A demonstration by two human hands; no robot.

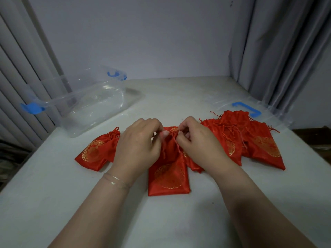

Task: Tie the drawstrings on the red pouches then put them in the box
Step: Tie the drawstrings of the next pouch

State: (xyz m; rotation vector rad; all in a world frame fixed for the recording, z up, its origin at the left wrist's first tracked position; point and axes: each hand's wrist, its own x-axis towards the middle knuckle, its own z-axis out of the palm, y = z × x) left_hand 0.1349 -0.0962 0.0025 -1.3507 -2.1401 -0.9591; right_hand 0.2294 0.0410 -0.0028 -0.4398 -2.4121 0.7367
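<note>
White table (53, 203): pinching red drawstrings (176, 143) with left hand (138, 140) and right hand (195, 138) over centre pouch (169, 178); one pouch (95, 153) at nine o'clock, pouch pile (250, 140) at three, clear box (86, 101) at ten.

Both forearms reach in from six o'clock and meet at the centre. The left hand (138, 140) and right hand (195, 138) face each other, fingers curled, fingertips pinching.

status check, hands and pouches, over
Left hand and right hand both pinching drawstrings on the centre pouch. One pouch lies left, pile right. Clear box holds no pouches. Nothing in the way.
</note>
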